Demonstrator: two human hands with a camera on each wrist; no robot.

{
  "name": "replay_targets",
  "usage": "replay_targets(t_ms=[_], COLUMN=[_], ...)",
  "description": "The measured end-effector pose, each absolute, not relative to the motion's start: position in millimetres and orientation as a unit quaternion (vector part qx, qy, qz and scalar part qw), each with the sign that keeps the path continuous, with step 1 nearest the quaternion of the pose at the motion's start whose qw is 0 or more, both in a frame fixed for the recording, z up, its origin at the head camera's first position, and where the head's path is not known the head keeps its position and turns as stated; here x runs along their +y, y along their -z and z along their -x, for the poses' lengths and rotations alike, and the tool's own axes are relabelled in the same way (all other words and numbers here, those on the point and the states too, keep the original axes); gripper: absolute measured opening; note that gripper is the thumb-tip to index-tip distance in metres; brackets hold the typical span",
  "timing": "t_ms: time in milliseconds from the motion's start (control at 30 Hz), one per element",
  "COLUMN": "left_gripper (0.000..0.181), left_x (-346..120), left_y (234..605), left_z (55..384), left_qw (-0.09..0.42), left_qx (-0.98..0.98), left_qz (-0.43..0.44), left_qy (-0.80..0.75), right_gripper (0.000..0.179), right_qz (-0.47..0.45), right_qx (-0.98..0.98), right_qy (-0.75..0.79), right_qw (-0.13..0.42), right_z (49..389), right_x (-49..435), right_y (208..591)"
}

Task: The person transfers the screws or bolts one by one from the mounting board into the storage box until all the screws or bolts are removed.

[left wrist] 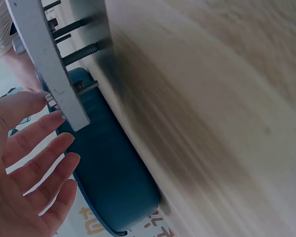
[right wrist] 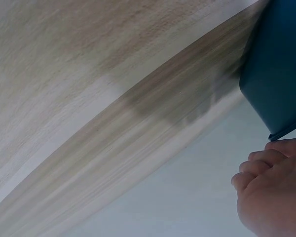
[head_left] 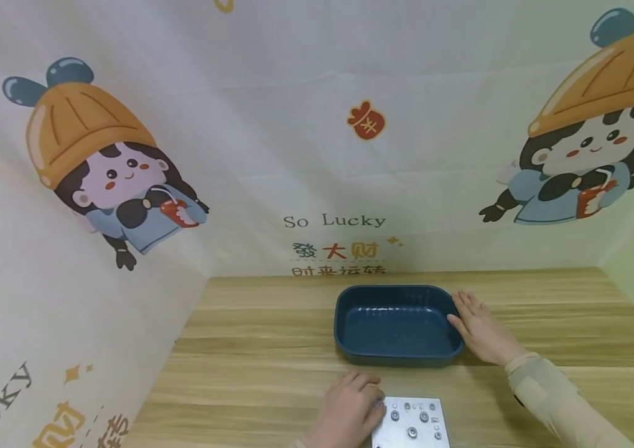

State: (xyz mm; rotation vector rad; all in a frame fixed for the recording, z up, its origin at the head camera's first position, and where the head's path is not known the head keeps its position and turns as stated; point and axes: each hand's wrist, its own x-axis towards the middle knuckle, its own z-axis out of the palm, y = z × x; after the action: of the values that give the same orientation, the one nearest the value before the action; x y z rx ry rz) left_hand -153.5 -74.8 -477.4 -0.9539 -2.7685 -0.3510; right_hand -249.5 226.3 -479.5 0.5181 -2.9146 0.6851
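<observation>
Left hand (head_left: pixel 346 407) in fingertip pinch on bolt (left wrist: pixel 51 100), right hand (head_left: pixel 482 330) straight-fingered against blue tub (head_left: pixel 400 359)

Head: I look forward-down, wide | my wrists: low, close, tilted along tabletop (head_left: pixel 238 361) | all three share blue tray (head_left: pixel 400 359)

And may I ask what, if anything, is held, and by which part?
The left hand seems to pinch a screw by its head, at a corner of the metal plate.
</observation>
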Motion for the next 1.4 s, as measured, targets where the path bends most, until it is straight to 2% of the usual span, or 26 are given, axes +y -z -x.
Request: replay_targets(t_ms=[133,433,700,933,1233,1400], left_gripper=[0.015,0.009,0.009,0.01,0.01,0.012], left_x=[-73,-71,-69,-67,-62,-61], left_y=[479,479,479,479,478,477], left_z=[154,156,157,156,154,153], left_qw=[0.069,0.053,0.119,0.12,0.171,0.171], left_qx=[-0.941,-0.948,-0.938,-0.939,-0.932,-0.933], left_qz=[0.306,0.277,0.294,0.297,0.317,0.317], left_qy=[0.125,0.146,0.136,0.125,0.042,0.01], right_gripper=[0.058,0.057,0.057,0.057,0.056,0.057], right_qz=[-0.172,-0.175,-0.174,-0.17,-0.17,-0.17], right_qx=[-0.956,-0.956,-0.956,-0.959,-0.96,-0.96], right_qy=[-0.231,-0.227,-0.227,-0.219,-0.215,-0.216], right_qw=[0.05,0.054,0.055,0.056,0.057,0.058], right_z=[249,248,249,250,249,248], right_x=[226,226,226,226,226,225], right_y=[480,480,480,482,481,480])
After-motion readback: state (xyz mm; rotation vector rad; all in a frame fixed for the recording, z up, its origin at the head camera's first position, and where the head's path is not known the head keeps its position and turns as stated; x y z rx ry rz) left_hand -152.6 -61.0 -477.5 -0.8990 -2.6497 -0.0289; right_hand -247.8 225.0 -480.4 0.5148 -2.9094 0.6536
